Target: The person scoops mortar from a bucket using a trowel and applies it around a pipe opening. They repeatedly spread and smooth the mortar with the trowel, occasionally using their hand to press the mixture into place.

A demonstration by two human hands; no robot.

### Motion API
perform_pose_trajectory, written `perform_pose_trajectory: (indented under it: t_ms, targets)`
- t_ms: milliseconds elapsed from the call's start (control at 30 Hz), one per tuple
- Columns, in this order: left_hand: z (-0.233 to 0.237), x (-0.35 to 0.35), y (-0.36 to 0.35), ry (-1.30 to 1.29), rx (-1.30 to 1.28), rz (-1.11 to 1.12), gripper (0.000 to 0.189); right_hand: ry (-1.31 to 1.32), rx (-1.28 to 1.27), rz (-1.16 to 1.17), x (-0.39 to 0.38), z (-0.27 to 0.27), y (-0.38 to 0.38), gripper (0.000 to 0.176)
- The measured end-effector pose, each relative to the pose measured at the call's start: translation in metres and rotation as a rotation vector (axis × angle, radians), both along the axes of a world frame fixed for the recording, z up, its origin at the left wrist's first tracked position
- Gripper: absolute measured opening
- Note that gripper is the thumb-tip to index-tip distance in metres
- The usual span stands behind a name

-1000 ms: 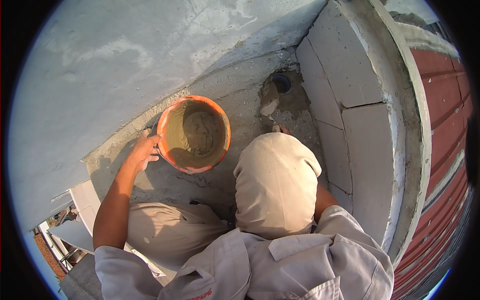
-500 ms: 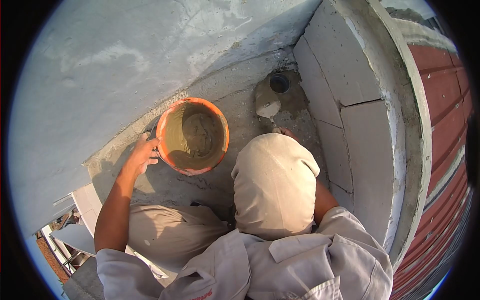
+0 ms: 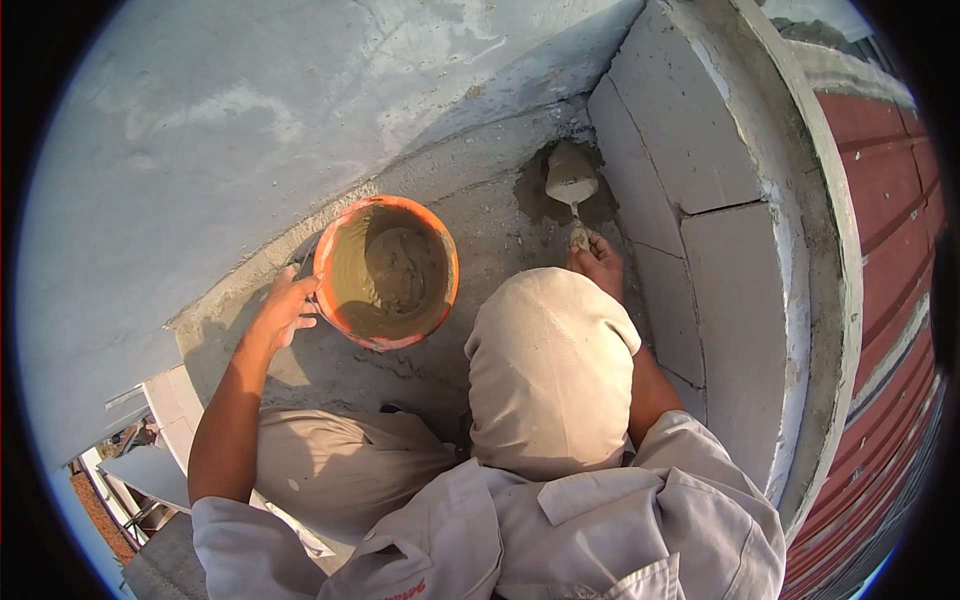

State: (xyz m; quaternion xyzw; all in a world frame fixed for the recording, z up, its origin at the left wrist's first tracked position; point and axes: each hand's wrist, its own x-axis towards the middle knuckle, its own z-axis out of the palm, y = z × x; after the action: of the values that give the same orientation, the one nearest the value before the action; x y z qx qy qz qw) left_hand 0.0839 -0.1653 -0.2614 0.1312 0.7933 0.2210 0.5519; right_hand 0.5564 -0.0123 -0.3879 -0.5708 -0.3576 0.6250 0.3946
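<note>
My right hand (image 3: 600,262) is closed around the handle of a pointed trowel (image 3: 571,186). The trowel's blade lies over a dark, wet mortar patch (image 3: 532,196) in the far corner of the floor. My left hand (image 3: 285,308) grips the left rim of an orange bucket (image 3: 449,240), fingers at its edge. Grey-brown mortar (image 3: 405,265) coats the bucket's inside and sits at its bottom. The round pipe opening seen earlier in the corner is hidden behind the blade.
A grey plastered wall (image 3: 250,110) rises on the left. Pale blocks (image 3: 740,300) form a low wall on the right, with red metal sheeting (image 3: 885,240) beyond it. My bent knee (image 3: 550,370) stands between the bucket and the block wall.
My right hand and the trowel have moved forward and slightly right. The blade now covers the pipe opening, and more of the hand shows past my knee. The left hand and bucket stay put.
</note>
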Motion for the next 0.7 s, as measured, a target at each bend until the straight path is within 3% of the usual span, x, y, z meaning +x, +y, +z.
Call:
perform_pose_trajectory:
  t_ms: [233,333,633,700]
  targets:
    - [0.004,0.002,0.003,-0.010,0.006,0.009,0.100,-0.063,-0.065,0.003,-0.009,0.032,0.034,0.043]
    - [0.006,0.004,0.005,-0.012,0.009,0.006,0.100,-0.081,-0.074,-0.032,-0.021,0.031,0.041,0.036]
    - [0.003,0.000,-0.002,-0.029,0.032,0.017,0.099,0.202,-0.041,-0.175,-0.095,0.015,0.058,0.039]
    - [0.004,0.001,-0.004,-0.026,0.040,0.025,0.098,0.159,0.017,-0.160,-0.105,0.011,0.063,0.041]
